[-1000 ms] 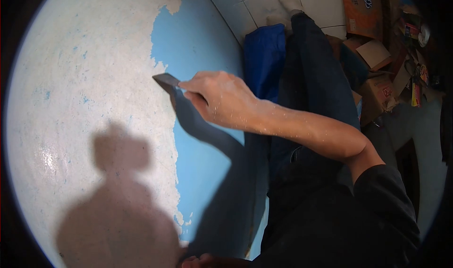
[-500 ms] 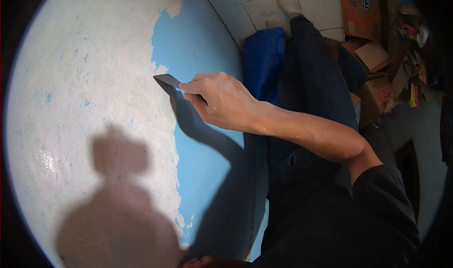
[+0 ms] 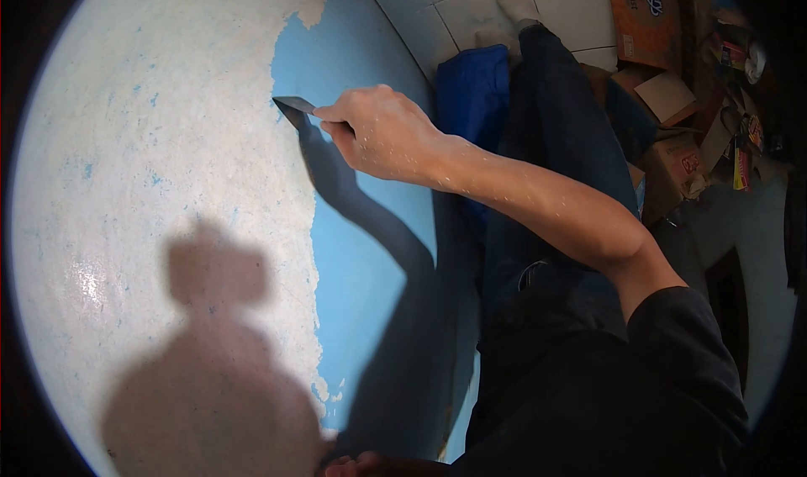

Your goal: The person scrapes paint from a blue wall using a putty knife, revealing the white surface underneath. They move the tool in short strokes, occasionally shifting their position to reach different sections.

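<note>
My right hand (image 3: 378, 132) is closed around a metal scraper (image 3: 296, 105), its thumb and fingers pressed on the narrow end. The blade's tip lies at the ragged border between the bare whitish surface (image 3: 193, 141) and the blue paint (image 3: 361, 48) of the wall. White specks dot my right hand and forearm. At the bottom edge of the view my left hand (image 3: 357, 464) shows only in part, low beside the wall; its fingers look curled, and anything in them is hidden.
Cardboard boxes (image 3: 647, 23) and scraps are piled at the upper right. A blue cloth or bag (image 3: 472, 90) lies beside my legs (image 3: 572, 115). Light floor tiles (image 3: 483, 10) show at the top. Shadows of my head and arm fall on the wall.
My right hand and the scraper have moved up in the view along the paint border. My left hand shows slightly more at the bottom edge.
</note>
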`<act>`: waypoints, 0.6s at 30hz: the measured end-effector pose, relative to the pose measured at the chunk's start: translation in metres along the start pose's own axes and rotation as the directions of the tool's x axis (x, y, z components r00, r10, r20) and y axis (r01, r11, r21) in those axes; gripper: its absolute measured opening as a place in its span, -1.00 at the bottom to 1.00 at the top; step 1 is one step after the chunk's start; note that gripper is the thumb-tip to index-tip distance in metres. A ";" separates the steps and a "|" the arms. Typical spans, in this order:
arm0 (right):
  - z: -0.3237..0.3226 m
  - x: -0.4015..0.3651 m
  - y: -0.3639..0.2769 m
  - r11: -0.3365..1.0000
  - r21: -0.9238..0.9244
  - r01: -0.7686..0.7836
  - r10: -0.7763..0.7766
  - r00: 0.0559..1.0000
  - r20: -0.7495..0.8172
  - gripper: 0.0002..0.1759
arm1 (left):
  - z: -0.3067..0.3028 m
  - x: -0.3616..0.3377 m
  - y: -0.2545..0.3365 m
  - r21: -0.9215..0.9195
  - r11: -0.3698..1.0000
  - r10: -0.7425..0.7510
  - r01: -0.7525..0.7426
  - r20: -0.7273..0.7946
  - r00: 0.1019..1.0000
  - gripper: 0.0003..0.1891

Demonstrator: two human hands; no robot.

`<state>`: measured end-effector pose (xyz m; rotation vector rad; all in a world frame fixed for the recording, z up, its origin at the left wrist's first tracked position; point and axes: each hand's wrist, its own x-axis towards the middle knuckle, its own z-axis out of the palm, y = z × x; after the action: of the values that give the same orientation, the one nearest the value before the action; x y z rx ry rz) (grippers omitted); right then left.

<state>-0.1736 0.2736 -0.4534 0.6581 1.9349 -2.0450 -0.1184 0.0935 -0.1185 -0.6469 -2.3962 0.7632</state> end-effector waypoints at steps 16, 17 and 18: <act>0.010 -0.008 -0.006 0.996 -0.057 0.074 -0.077 0.996 -0.053 -0.70 | -0.001 0.006 0.003 -0.051 0.998 0.045 -0.045 -0.004 0.999 -0.38; 0.006 0.003 -0.006 0.997 -0.066 0.027 -0.029 0.999 -0.029 -0.70 | -0.002 0.008 0.004 -0.062 0.997 0.044 -0.043 0.012 0.999 -0.38; 0.003 0.010 -0.006 0.997 -0.079 -0.015 0.014 1.000 -0.007 -0.69 | -0.001 0.008 0.005 -0.074 0.997 0.039 -0.038 0.024 0.999 -0.38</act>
<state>-0.1854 0.2725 -0.4527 0.6600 1.9974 -1.9485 -0.1222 0.1023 -0.1185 -0.7188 -2.4514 0.7061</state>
